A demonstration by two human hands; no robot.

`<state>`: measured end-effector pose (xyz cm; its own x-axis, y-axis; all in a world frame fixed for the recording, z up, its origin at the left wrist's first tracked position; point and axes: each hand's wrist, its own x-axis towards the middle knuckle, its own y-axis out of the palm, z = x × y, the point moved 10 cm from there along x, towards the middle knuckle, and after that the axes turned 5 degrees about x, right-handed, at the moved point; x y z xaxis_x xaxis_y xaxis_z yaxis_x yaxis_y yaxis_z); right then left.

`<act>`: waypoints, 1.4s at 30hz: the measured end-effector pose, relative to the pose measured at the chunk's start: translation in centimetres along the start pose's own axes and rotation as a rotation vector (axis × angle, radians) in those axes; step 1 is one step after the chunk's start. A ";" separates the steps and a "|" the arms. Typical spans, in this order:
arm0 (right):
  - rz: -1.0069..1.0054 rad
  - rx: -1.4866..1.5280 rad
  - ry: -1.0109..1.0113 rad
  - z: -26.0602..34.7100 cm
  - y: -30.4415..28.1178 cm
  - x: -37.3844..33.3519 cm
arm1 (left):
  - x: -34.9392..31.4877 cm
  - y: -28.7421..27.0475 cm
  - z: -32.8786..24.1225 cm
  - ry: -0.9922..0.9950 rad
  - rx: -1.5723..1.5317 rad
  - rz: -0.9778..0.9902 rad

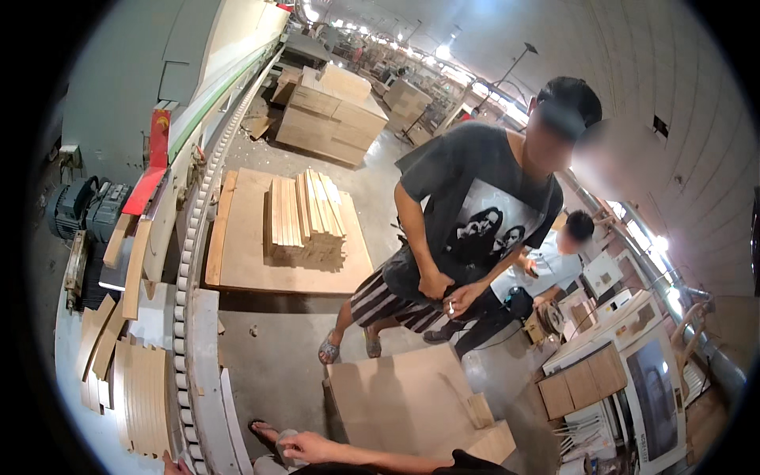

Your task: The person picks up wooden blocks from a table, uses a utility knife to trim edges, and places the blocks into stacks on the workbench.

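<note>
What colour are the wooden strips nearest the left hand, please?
The strips are pale tan; head view.

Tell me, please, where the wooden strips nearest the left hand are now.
In the head view, these wooden strips lie at the lower left, just left of the roller track, their lower end beside the left hand.

Pale, straight-grained wooden strips [142, 400] lie flat and close together, side by side, on the light worktop [93, 435]. Their long edges run roughly parallel to the roller track [184, 380] just beside them.
</note>
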<state>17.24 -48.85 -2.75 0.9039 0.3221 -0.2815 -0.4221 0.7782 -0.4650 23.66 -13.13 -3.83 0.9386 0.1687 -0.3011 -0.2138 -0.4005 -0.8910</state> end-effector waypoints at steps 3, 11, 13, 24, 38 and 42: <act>-0.093 0.655 -0.038 -0.2 -5.6 0.3 | 1.2 -1.1 2.2 -0.017 -0.197 -0.075; -1.281 0.255 -0.871 20.1 -36.3 -15.4 | -1.1 -18.3 -25.1 0.729 -1.051 -0.182; -1.325 0.292 -0.890 20.3 -37.6 -17.2 | 1.4 -20.0 -23.3 0.843 -1.134 -0.293; -1.428 0.101 -0.775 17.8 -34.1 -20.7 | 1.5 -21.6 -16.2 0.819 -1.092 -0.396; -0.072 0.144 -0.066 11.6 -7.3 6.0 | -5.8 -4.5 -2.3 -0.067 -0.543 -0.431; 0.017 0.009 -0.312 15.8 -3.7 12.9 | -10.5 -1.3 6.3 -0.434 -0.820 -0.409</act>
<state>31.59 -39.04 8.58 0.8750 0.4837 -0.0175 -0.4379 0.7758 -0.4543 12.40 -8.74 -1.69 0.6835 0.6788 -0.2685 0.5068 -0.7060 -0.4947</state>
